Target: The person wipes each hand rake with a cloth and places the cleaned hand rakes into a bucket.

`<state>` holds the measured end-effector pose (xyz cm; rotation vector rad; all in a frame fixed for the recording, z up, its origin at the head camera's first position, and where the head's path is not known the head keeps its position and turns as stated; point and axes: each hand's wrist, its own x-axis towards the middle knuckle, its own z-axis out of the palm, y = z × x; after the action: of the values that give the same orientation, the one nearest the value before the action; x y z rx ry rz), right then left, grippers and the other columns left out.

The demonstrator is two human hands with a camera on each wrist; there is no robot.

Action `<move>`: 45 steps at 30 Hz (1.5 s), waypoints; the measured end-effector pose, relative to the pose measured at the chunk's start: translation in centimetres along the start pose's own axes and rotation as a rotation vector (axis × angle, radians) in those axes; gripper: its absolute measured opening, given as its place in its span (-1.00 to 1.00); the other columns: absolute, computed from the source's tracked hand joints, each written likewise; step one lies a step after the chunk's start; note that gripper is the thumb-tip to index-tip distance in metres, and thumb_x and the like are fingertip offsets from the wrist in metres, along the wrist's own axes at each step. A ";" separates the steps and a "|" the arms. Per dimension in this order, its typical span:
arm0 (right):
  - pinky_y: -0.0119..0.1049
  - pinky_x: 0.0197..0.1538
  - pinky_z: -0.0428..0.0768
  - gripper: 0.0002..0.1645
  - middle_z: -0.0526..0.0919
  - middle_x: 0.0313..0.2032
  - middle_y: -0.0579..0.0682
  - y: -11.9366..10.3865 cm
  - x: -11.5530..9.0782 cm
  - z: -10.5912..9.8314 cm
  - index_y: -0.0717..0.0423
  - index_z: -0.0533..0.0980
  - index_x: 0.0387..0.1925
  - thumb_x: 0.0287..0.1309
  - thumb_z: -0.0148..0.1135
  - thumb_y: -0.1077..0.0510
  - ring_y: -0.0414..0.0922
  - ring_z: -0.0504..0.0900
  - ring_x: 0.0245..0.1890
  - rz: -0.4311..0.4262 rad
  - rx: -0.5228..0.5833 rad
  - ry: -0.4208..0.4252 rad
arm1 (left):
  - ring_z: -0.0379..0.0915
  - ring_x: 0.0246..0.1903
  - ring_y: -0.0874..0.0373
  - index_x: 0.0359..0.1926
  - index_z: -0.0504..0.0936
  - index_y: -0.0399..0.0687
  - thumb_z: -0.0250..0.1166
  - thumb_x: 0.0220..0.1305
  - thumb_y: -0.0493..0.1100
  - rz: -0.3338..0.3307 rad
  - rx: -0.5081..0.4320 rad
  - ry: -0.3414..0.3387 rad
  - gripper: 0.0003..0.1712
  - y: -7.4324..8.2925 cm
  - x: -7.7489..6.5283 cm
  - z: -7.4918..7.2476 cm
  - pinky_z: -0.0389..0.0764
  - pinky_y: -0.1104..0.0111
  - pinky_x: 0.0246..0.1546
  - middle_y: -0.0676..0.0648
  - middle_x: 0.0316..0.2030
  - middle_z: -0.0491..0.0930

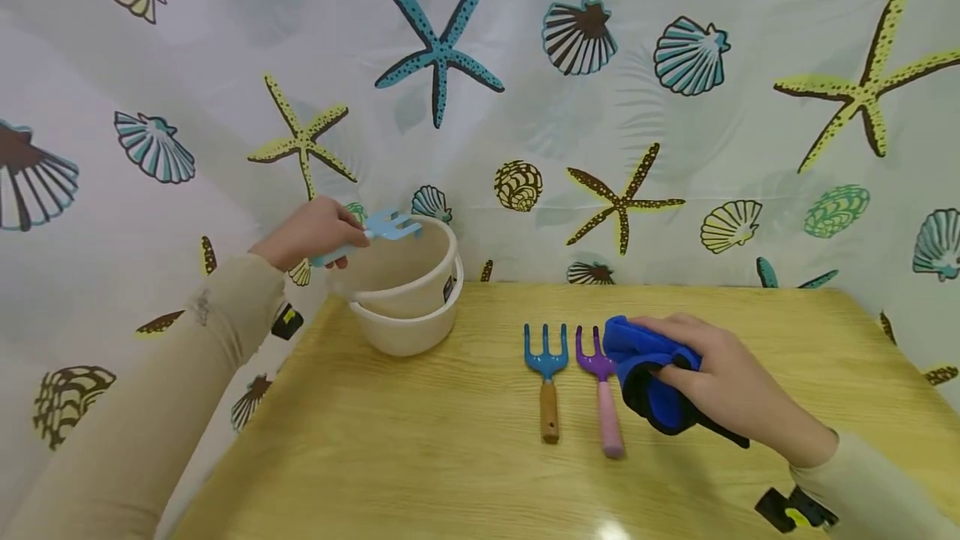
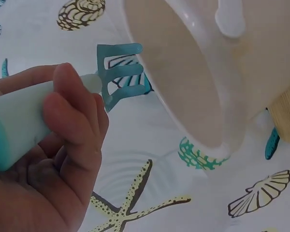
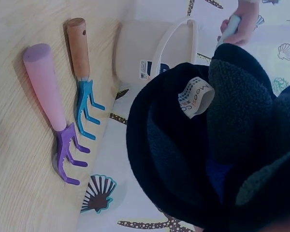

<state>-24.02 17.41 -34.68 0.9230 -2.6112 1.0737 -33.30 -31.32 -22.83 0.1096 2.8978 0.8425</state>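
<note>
My left hand point(image 1: 318, 233) grips a light blue hand fork point(image 1: 393, 225) by its handle, with the tines beside and over the rim of a white bucket point(image 1: 408, 338). In the left wrist view the fork's tines point(image 2: 123, 72) point toward the bucket's mouth. My right hand point(image 1: 723, 373) holds a bunched blue cloth point(image 1: 645, 348) with black edging above the table. Dark inner folds of the cloth and a white label point(image 3: 197, 96) show in the right wrist view. Close by lie a blue hand fork point(image 1: 550, 411) with a wooden handle and a purple hand fork point(image 1: 609, 415) with a pink handle.
The light wooden table point(image 1: 360, 457) carries the bucket at its back left corner. A white curtain point(image 1: 510, 123) printed with starfish and shells hangs behind the table and along its left side. The two lying forks are side by side near the middle.
</note>
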 end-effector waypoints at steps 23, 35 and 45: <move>-0.13 -0.29 0.63 -0.27 0.54 -0.05 -0.12 -1.2 -2.7 0.3 -0.17 0.45 0.21 -0.03 0.32 0.35 -0.15 0.51 -0.16 -0.015 -0.088 -0.048 | 0.27 -0.80 0.17 -0.68 0.15 0.03 0.10 0.03 -0.31 -0.116 0.327 -0.141 -0.67 1.5 8.9 2.3 0.32 0.40 -0.79 0.03 -0.77 0.16; -0.16 -0.27 0.63 -0.27 0.53 -0.05 -0.19 -1.1 -3.4 0.7 -0.17 0.46 0.19 -0.06 0.33 0.36 -0.22 0.51 -0.15 -0.025 -0.105 -0.056 | 0.51 -0.62 0.04 -0.36 0.58 -0.24 0.28 0.12 -0.24 -0.105 0.457 -0.178 -0.88 1.2 10.0 5.6 0.43 0.39 -0.75 -0.22 -0.44 0.60; -0.13 -0.26 0.64 -0.27 0.54 -0.03 -0.18 -1.0 -3.5 1.1 -0.20 0.46 0.20 -0.05 0.33 0.35 -0.19 0.52 -0.12 0.012 -0.074 -0.075 | 0.51 -0.47 0.02 -0.25 0.64 -0.10 0.22 0.22 0.12 -0.007 0.503 -0.246 -0.62 1.5 9.2 5.9 0.45 0.31 -0.56 -0.12 -0.43 0.57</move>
<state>-20.58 17.81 -36.25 0.9505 -2.7000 0.9564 -41.55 -25.99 -27.89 0.2289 2.7963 0.0726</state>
